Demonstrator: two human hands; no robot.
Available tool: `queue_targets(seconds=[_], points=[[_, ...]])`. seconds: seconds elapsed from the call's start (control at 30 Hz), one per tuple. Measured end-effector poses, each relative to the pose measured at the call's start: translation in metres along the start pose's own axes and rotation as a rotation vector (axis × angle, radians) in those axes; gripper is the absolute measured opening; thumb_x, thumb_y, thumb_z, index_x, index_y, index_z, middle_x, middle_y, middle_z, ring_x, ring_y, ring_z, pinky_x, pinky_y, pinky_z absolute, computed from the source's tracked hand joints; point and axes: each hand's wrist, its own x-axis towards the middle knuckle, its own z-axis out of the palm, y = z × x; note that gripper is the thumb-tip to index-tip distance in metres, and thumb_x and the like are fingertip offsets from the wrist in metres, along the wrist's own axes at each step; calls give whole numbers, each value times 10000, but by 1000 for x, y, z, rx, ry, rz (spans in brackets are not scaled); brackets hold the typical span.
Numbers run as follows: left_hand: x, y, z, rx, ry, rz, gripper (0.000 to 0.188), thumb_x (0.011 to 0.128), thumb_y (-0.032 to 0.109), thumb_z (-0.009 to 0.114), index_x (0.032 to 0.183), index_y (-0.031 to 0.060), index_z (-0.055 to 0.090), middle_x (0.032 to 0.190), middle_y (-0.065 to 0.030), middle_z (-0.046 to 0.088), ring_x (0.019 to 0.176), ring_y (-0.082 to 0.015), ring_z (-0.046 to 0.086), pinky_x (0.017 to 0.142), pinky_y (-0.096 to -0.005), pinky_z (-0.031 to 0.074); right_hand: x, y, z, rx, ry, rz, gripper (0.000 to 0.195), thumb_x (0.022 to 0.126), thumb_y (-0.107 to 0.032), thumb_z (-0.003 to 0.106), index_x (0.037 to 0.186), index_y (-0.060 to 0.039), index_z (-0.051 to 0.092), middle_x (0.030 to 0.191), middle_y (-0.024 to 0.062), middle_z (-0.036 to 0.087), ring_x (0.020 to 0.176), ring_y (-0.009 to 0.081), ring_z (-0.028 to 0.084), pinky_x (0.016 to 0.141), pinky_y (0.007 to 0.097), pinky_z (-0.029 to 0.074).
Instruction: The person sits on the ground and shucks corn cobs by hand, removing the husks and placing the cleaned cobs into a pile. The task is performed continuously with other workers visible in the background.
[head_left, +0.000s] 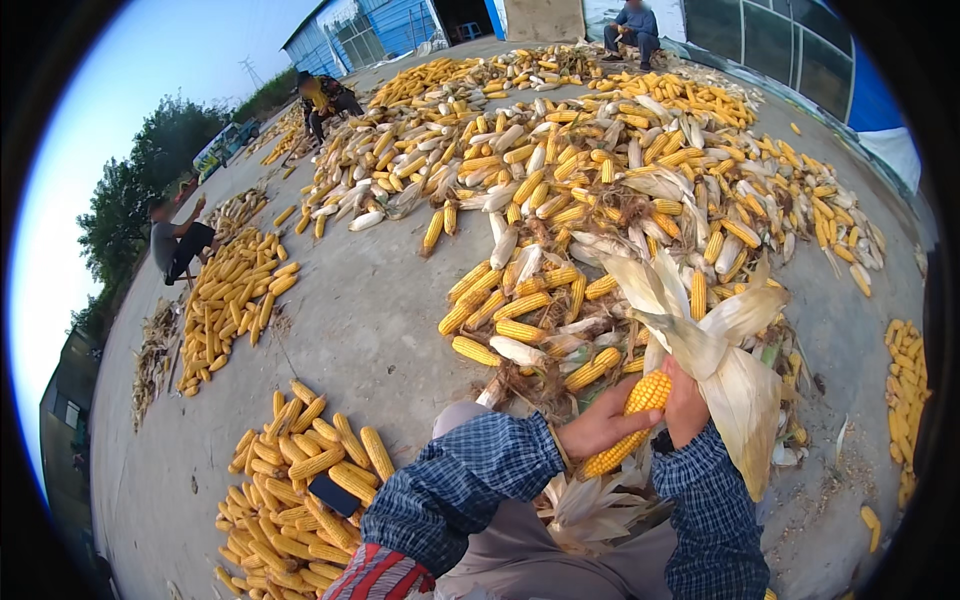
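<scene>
Before my knees I hold a yellow ear of corn (628, 426), tilted, its kernels bare along most of its length. My left hand (604, 421) wraps around the ear from the left, thumb across the kernels. Close against it, my right hand (684, 401) grips the ear's upper end and the base of the pale, dry husk (724, 345). The husk leaves are peeled back and fan out above and to the right of that hand. Fingers on the far side of the ear are hidden. Loose husks (592, 502) lie below, between my legs.
A large heap of corn ears (570, 180), some in husks, spreads ahead. Bare ears form a pile (292, 517) at my left, with a dark phone (334, 495) on it. Another pile (906, 397) lies far right. Three people sit farther off by the heaps on the concrete ground (360, 300).
</scene>
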Motion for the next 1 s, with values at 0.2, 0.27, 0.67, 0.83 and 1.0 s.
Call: queue_targets(seconds=[0.2, 0.27, 0.67, 0.83, 1.0], points=[[-4, 12, 1, -143, -39, -121, 594, 973, 333, 593, 1420, 25, 352, 1142, -65, 572, 956, -132, 584, 809, -281, 511, 22, -48, -1, 682, 135, 373, 136, 967, -149, 604, 900, -49, 540, 677, -19, 434, 597, 92, 398, 555, 263, 345], [-5, 15, 3, -195, -52, -156, 594, 971, 366, 586, 1417, 45, 360, 1093, -68, 587, 873, -139, 616, 735, -277, 538, 27, -53, -4, 784, 150, 415, 177, 963, -155, 610, 842, -65, 518, 643, -28, 399, 570, 93, 375, 545, 268, 332], [-5, 7, 3, -699, -103, -336, 463, 977, 401, 535, 1284, 79, 407, 956, -148, 599, 756, -224, 642, 644, -346, 560, 44, -58, -16, 1021, 253, 665, 231, 940, -227, 633, 814, -105, 484, 589, -55, 325, 502, 79, 313, 505, 264, 301], [-5, 9, 0, -678, -173, -296, 476, 981, 440, 508, 1245, 53, 421, 927, -165, 621, 729, -233, 652, 634, -350, 559, 49, -59, -19, 1148, 269, 729, 249, 961, -204, 594, 772, -124, 452, 574, -60, 324, 471, 64, 289, 485, 246, 296], [-5, 9, 1, -693, -190, -294, 478, 981, 448, 504, 1214, 37, 436, 910, -171, 631, 706, -238, 656, 632, -350, 559, 51, -61, -22, 1203, 273, 751, 244, 967, -193, 581, 774, -127, 447, 573, -62, 326, 467, 61, 287, 480, 239, 299]])
